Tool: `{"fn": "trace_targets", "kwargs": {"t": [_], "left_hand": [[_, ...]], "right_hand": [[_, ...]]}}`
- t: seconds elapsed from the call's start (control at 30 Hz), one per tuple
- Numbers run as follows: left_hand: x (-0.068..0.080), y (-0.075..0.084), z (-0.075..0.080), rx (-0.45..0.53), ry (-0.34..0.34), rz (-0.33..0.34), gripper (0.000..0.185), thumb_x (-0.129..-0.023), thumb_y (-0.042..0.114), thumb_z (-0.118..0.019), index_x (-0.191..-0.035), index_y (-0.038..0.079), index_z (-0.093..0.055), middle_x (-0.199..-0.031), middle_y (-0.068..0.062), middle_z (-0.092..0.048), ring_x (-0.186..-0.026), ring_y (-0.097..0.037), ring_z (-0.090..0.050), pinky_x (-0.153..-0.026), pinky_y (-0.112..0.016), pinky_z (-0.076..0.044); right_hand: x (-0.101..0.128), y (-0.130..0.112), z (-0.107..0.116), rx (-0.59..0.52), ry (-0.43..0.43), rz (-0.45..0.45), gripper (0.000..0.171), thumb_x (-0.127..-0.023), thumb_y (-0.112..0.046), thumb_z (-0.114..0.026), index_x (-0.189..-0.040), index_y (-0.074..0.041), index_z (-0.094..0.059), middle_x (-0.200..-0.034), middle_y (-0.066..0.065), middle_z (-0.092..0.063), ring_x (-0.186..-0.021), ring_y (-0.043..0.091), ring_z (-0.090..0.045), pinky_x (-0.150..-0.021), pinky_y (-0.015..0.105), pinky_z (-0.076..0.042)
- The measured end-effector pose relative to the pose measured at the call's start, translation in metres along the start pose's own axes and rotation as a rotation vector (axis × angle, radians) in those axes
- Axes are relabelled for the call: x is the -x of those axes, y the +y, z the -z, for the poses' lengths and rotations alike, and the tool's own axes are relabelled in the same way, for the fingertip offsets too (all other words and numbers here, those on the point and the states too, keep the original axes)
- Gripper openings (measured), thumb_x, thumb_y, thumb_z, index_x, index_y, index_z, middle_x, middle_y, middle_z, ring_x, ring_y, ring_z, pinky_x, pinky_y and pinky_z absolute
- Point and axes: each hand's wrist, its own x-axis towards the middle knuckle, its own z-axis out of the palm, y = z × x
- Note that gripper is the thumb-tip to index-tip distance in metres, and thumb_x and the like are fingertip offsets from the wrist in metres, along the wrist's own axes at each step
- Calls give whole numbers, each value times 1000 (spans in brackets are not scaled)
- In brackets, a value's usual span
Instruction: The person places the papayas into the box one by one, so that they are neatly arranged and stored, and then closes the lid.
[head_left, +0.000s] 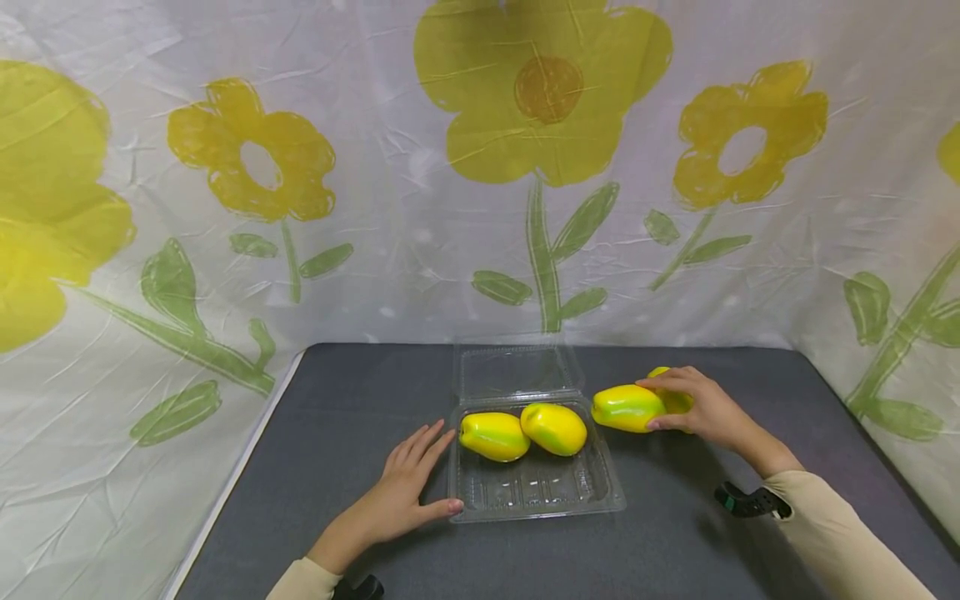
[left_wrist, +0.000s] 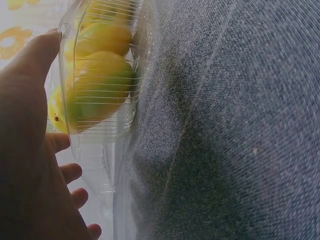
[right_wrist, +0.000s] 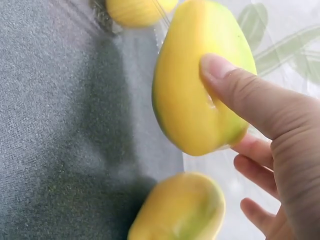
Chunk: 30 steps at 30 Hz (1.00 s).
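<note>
My right hand (head_left: pixel 705 408) pinches a glossy yellow-green fruit (head_left: pixel 626 408), shaped like a mango or small papaya, between thumb and fingers. In the right wrist view, this held fruit (right_wrist: pixel 200 80) hangs over the dark cloth, just right of a clear plastic clamshell box (head_left: pixel 525 504). Two similar fruits, the left one (head_left: pixel 493 437) and the right one (head_left: pixel 555 429), lie side by side at the back of the box. My left hand (head_left: pixel 401 487) spreads its fingers along the box's left side, thumb at the front left corner. Another such fruit (right_wrist: pixel 180 207) lies below the right hand, partly hidden in the head view.
The box's hinged lid (head_left: pixel 517 371) is laid back towards the wall. A dark grey cloth (head_left: pixel 360 383) covers the table. Behind it and at both sides hangs a white curtain (head_left: pixel 390 250) with painted yellow flowers.
</note>
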Motion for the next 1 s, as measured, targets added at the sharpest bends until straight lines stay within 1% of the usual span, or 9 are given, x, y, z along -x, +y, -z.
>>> {"fn": "trace_targets", "kwargs": {"t": [0.13, 0.3, 0.53, 0.67, 0.8, 1.0], "left_hand": [[0, 1, 0, -2, 1, 0, 95, -87, 65, -62, -160, 28, -13, -169, -4, -5, -155, -39, -7, -116, -73, -9], [0, 0, 0, -4, 5, 0, 96, -86, 66, -62, -160, 29, -13, -169, -3, -5, -155, -38, -7, -116, -72, -9], [0, 0, -1, -4, 8, 4, 95, -87, 62, -64, -160, 29, -14, -169, -3, -5, -155, -38, -7, -116, -72, -9], [0, 0, -1, -6, 9, 7, 96, -86, 63, -64, -160, 29, -14, -169, -4, -6, -155, -38, -8, -116, -72, -10], [0, 0, -1, -10, 6, 2, 96, -86, 65, -63, -160, 29, -13, -169, -4, -6, -155, -38, -8, -116, -72, -10], [0, -1, 0, -17, 10, -7, 97, -86, 68, -60, -160, 30, -12, -169, -4, -6, -155, -38, -8, -116, -72, -10]], "right_hand": [[1, -2, -1, 6, 11, 22, 62, -74, -37, -85, -129, -15, -67, -125, 11, -66, -114, 31, -55, -91, 53, -48], [1, -4, -1, 15, 14, 21, 61, -74, -36, -85, -129, -16, -67, -123, 7, -68, -111, 24, -57, -88, 47, -49], [1, -7, -1, 14, 18, 22, 61, -74, -38, -85, -128, -18, -67, -122, 5, -67, -109, 22, -57, -87, 44, -49], [2, -10, -1, 6, 29, 31, 60, -74, -38, -86, -127, -19, -68, -121, 4, -67, -107, 18, -56, -86, 44, -50], [3, -13, -1, -4, 37, 42, 59, -74, -36, -86, -127, -19, -68, -121, 3, -67, -108, 14, -53, -85, 47, -50], [3, -20, -1, -15, 47, 65, 59, -74, -37, -86, -127, -21, -68, -119, 0, -68, -109, 13, -51, -86, 48, -49]]}}
